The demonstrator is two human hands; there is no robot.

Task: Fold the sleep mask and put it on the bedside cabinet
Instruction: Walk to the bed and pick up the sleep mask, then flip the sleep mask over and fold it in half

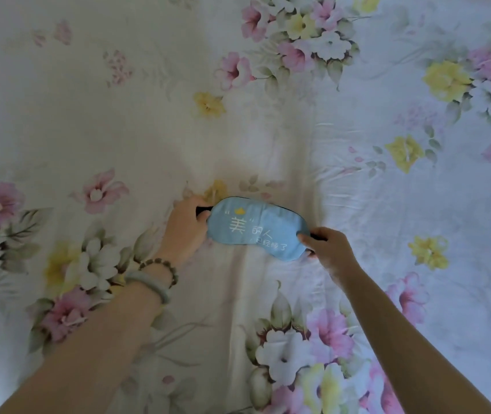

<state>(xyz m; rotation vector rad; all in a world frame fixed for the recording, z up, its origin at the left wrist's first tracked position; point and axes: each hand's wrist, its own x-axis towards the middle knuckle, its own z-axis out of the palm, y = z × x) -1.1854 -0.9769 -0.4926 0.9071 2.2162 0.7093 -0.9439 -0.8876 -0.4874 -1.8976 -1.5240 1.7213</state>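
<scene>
Forearms reach in from the near edge toward the sleep mask (257, 228), which lies flat and unfolded on the floral bed sheet (88, 100), printed side up with white characters on light blue. Near the mask's left end, the left wrist wears a pale bangle (148, 283) and a beaded bracelet (160, 265). The left hand (186, 227) pinches the mask's left end, where a dark strap (203, 209) shows between its fingers. The right hand (326, 248) grips the mask's right end, thumb on top. Beyond the mask, sheet creases run away toward pink and yellow printed flowers.
</scene>
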